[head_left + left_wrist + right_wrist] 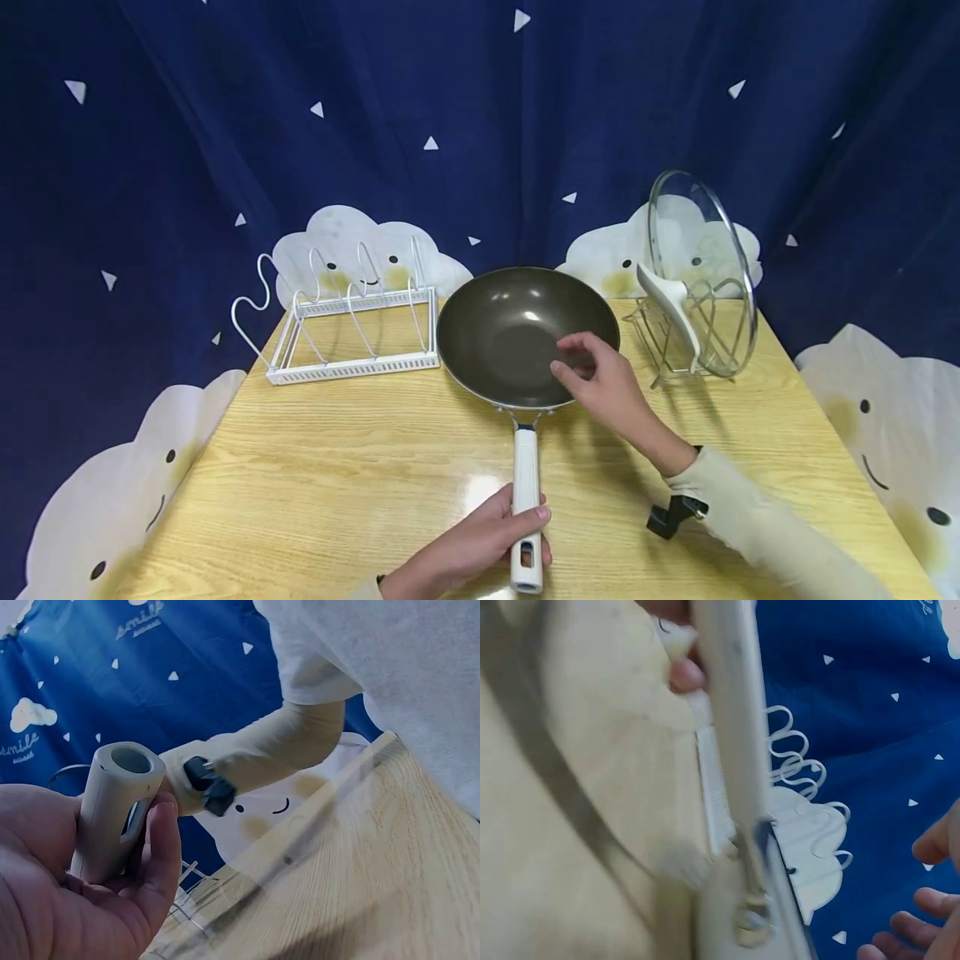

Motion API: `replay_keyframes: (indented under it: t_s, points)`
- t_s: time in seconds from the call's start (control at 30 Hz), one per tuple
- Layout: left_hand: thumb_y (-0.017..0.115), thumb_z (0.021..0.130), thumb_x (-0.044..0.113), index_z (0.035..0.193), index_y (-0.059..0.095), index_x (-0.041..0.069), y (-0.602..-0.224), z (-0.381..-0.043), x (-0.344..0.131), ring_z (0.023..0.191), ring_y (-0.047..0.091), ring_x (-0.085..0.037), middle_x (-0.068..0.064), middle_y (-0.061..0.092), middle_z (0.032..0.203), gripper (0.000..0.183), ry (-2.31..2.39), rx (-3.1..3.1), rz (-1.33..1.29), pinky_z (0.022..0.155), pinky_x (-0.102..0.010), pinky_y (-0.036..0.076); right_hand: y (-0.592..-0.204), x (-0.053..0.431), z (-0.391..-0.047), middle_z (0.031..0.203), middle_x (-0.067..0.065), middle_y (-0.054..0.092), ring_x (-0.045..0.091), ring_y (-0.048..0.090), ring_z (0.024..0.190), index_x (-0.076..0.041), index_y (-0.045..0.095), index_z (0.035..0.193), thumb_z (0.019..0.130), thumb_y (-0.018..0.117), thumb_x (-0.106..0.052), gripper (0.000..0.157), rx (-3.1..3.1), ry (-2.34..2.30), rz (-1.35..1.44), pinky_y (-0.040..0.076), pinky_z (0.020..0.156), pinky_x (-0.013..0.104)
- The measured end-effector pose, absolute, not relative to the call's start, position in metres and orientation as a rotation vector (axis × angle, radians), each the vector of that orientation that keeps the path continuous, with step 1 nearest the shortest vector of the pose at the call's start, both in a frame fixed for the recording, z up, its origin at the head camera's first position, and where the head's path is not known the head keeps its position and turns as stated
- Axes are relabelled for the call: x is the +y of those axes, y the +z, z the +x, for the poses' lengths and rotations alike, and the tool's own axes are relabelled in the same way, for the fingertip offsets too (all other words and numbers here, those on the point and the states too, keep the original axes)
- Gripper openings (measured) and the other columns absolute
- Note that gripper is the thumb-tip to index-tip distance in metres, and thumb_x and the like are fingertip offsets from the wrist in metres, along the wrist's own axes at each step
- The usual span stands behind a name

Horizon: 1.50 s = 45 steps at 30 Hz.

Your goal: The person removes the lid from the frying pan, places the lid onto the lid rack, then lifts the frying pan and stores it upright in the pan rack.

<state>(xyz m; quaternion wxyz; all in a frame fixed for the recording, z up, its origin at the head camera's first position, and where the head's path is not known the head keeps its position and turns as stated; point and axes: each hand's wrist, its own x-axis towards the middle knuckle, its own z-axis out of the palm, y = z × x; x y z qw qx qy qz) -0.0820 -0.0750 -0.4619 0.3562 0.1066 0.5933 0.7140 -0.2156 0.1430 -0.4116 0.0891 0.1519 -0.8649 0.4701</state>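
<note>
A dark-coated wok-style frying pan (521, 342) with a pale handle (527, 467) is at the centre of the head view, its inside facing up. My left hand (487, 533) grips this handle near its end, thumb across the top. In the left wrist view, the fingers of my left hand (82, 892) curl round the hollow handle end (105, 817). Over the right side of the pan is my right hand (611, 387), thumb and fingers spread apart and holding nothing. The right wrist view shows that hand (930, 922) beside the pan, partly cut off by the frame.
A white rack with wire loops (360, 367) stands left of the pan, close to its rim. At the right, a glass lid (705, 242) with a white handle (675, 312) leans upright in a metal wire stand (660, 350). Wooden table (337, 467) lies underneath, with a blue curtain (480, 83) behind.
</note>
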Motion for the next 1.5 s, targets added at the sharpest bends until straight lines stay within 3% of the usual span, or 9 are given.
replay_keyframes:
  t_s: [0.17, 0.37, 0.7, 0.93, 1.1, 1.2, 1.27, 1.37, 1.5]
  points:
    - [0.053, 0.107, 0.028, 0.131, 0.039, -0.001, -0.46, -0.083, -0.075, 0.074, 0.065, -0.012, -0.004, 0.069, 0.081, 0.041, 1.851, 1.523, 0.269, 0.066, -0.027, 0.051, -0.425, 0.143, -0.19, 0.102, 0.002, 0.069, 0.018, 0.066, 0.095, -0.012, 0.064, 0.107, 0.096, 0.072, -0.028, 0.021, -2.651, 1.474, 0.394, 0.056, 0.077, 0.031]
    - [0.053, 0.106, 0.028, 0.129, 0.039, 0.001, -0.459, -0.084, -0.076, 0.075, 0.064, -0.013, -0.003, 0.069, 0.082, 0.038, 1.848, 1.526, 0.27, 0.067, -0.028, 0.052, -0.448, 0.138, -0.177, 0.096, 0.013, 0.069, 0.026, 0.068, 0.087, -0.005, 0.063, 0.096, 0.1, 0.066, -0.034, 0.029, -2.808, 1.829, 0.296, 0.059, 0.073, 0.039]
    - [0.053, 0.105, 0.026, 0.142, 0.032, -0.001, -0.459, -0.085, -0.077, 0.074, 0.06, -0.012, -0.005, 0.068, 0.082, 0.051, 1.844, 1.518, 0.302, 0.068, -0.027, 0.05, -0.467, 0.117, -0.173, 0.129, 0.03, 0.059, 0.033, 0.069, 0.109, 0.008, 0.034, 0.139, 0.105, 0.053, -0.035, 0.058, -2.329, 3.164, 0.145, 0.058, 0.094, 0.046]
    - [0.053, 0.104, 0.024, 0.117, 0.041, 0.008, -0.458, -0.085, -0.073, 0.071, 0.06, -0.01, -0.003, 0.066, 0.08, 0.024, 1.851, 1.52, 0.322, 0.064, -0.026, 0.05, -0.456, 0.093, -0.17, 0.161, 0.04, 0.009, 0.054, 0.026, 0.147, -0.009, -0.012, 0.156, 0.105, 0.048, -0.034, 0.083, -1.765, 3.609, -0.174, 0.027, 0.118, 0.063]
    - [0.055, 0.102, 0.019, 0.113, 0.039, 0.009, -0.46, -0.083, -0.07, 0.065, 0.061, -0.009, -0.001, 0.062, 0.077, 0.023, 1.89, 1.47, 0.317, 0.061, -0.026, 0.055, -0.45, 0.078, -0.167, 0.162, 0.035, 0.016, 0.049, 0.028, 0.148, 0.0, -0.003, 0.158, 0.104, 0.05, -0.035, 0.084, -1.751, 3.551, -0.319, 0.035, 0.115, 0.06]
    - [0.059, 0.099, 0.015, 0.126, 0.037, 0.005, -0.461, -0.081, -0.069, 0.061, 0.063, -0.01, 0.0, 0.059, 0.075, 0.036, 1.92, 1.42, 0.29, 0.06, -0.028, 0.059, -0.45, 0.071, -0.165, 0.152, 0.031, 0.041, 0.038, 0.057, 0.13, 0.004, 0.018, 0.153, 0.105, 0.052, -0.035, 0.071, -1.869, 3.414, -0.373, 0.052, 0.103, 0.042]
    - [0.061, 0.098, 0.014, 0.139, 0.031, 0.003, -0.461, -0.079, -0.068, 0.059, 0.063, -0.01, -0.001, 0.057, 0.074, 0.052, 1.939, 1.394, 0.266, 0.059, -0.028, 0.059, -0.452, 0.067, -0.164, 0.136, 0.024, 0.058, 0.022, 0.07, 0.098, -0.003, 0.029, 0.146, 0.106, 0.052, -0.032, 0.055, -1.904, 3.344, -0.406, 0.057, 0.083, 0.028]
    - [0.064, 0.097, 0.014, 0.149, 0.024, 0.006, -0.461, -0.076, -0.067, 0.06, 0.064, -0.013, -0.002, 0.056, 0.076, 0.066, 1.961, 1.368, 0.231, 0.059, -0.03, 0.06, -0.454, 0.062, -0.162, 0.106, 0.007, 0.068, 0.004, 0.054, 0.061, -0.014, 0.033, 0.127, 0.107, 0.052, -0.029, 0.031, -1.894, 3.275, -0.449, 0.047, 0.059, 0.016]
    - [0.067, 0.094, 0.013, 0.141, 0.031, 0.007, -0.46, -0.075, -0.065, 0.061, 0.064, -0.016, -0.005, 0.056, 0.078, 0.059, 1.972, 1.374, 0.211, 0.059, -0.032, 0.06, -0.456, 0.06, -0.161, 0.077, -0.006, 0.056, 0.001, 0.041, 0.051, -0.014, 0.04, 0.11, 0.107, 0.054, -0.032, 0.023, -1.886, 3.216, -0.491, 0.04, 0.051, 0.015]
